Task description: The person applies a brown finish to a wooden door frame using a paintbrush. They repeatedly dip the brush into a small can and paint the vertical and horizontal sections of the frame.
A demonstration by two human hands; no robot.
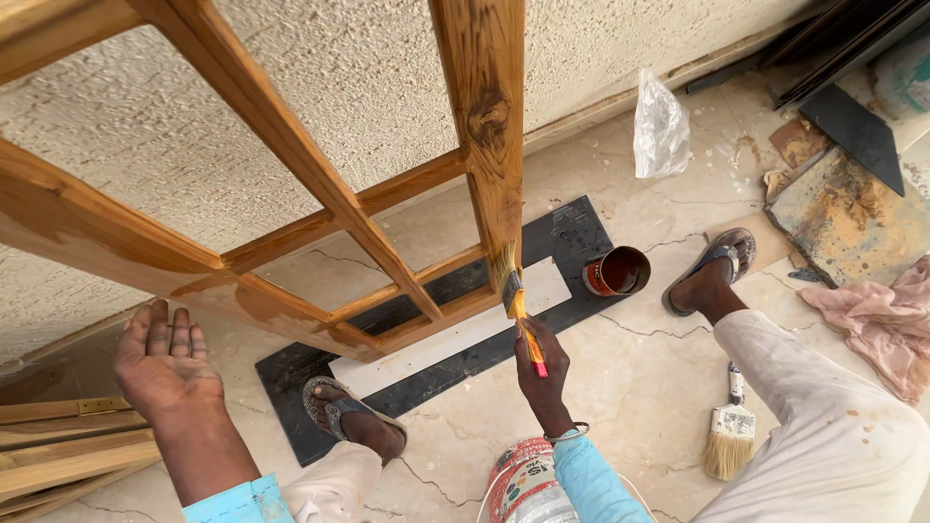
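A varnished wooden window frame [291, 165] leans against a rough plastered wall. My right hand [542, 366] grips a paintbrush [515, 295] with an orange handle. Its bristles press on the lower end of the frame's upright bar [489, 126]. My left hand [160, 356] is open, palm up, fingers spread, just below the frame's left rail and holding nothing. A small round tin of brown varnish [616, 271] stands on the floor to the right of the brush.
The frame's foot rests on a black and white board [455, 339]. A second brush [728, 438] lies on the cracked floor. A clear plastic bag [661, 126], a pink rag [882, 324], dark panels [852, 126] and wooden pieces [58, 450] lie around. My sandalled feet [712, 271] flank the board.
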